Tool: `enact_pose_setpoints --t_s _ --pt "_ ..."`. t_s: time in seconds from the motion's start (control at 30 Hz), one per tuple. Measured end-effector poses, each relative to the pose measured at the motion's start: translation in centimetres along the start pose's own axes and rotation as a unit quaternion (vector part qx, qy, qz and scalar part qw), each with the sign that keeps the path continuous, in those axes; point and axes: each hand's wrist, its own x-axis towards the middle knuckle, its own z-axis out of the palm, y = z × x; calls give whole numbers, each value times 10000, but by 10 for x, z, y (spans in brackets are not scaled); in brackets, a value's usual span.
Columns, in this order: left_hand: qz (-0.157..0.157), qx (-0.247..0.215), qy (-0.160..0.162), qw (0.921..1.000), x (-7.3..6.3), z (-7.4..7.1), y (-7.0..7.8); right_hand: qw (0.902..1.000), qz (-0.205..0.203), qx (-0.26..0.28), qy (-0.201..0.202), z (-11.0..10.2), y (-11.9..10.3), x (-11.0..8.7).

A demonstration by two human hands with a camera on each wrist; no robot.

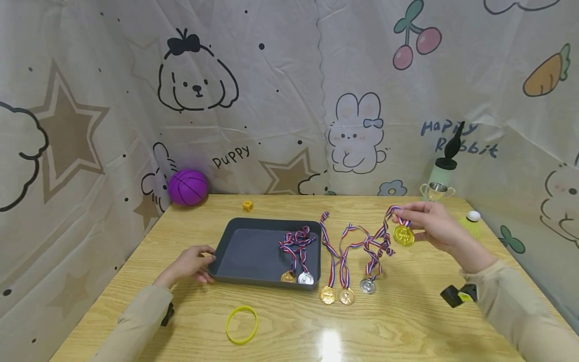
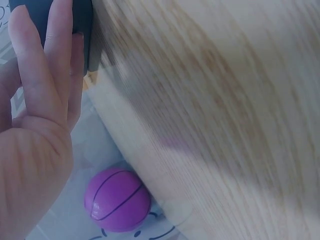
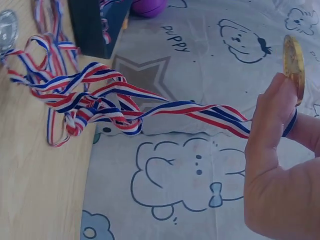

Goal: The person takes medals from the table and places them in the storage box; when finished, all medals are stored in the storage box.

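Note:
My right hand [image 1: 431,225] pinches a gold medal [image 1: 403,235] by its striped ribbon, raised above the table's right side. From the fingers the ribbon [image 3: 200,111] slopes down into a tangle with that of a silver medal [image 1: 368,286]. Straight fingers of my left hand [image 1: 192,262] touch the left end of a dark grey tray [image 1: 253,279]. Inside the tray, at its right end, lie a gold-coloured medal [image 1: 288,277] and a silver medal [image 1: 305,278] with bunched ribbons. Two more gold-coloured medals, one left [image 1: 327,295] and one right [image 1: 347,296], lie beside the tray.
A yellow wristband [image 1: 242,342] lies near the front. At the back are a purple ball [image 1: 188,187], a small yellow die [image 1: 247,206] and a trophy cup [image 1: 437,191] before a pale green bottle [image 1: 442,173]. A shuttlecock [image 1: 472,221] stands at the right edge.

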Motion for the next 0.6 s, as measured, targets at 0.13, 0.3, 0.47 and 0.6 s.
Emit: enact_pose_setpoints --t_s 0.13,0.3,0.47,0.6 --pt "-6 12 23 10000 1 0 0 9982 -147 561 -118 -1 -6 -2" --pt "-90 43 124 9999 3 0 -1 9894 -481 1290 -459 -1 -10 -6" --pt "-104 45 89 9999 2 0 0 9907 -467 1160 -536 2 -11 -6" --pt "-82 58 58 9999 -1 1 3 9939 -333 922 -502 4 -8 -4"
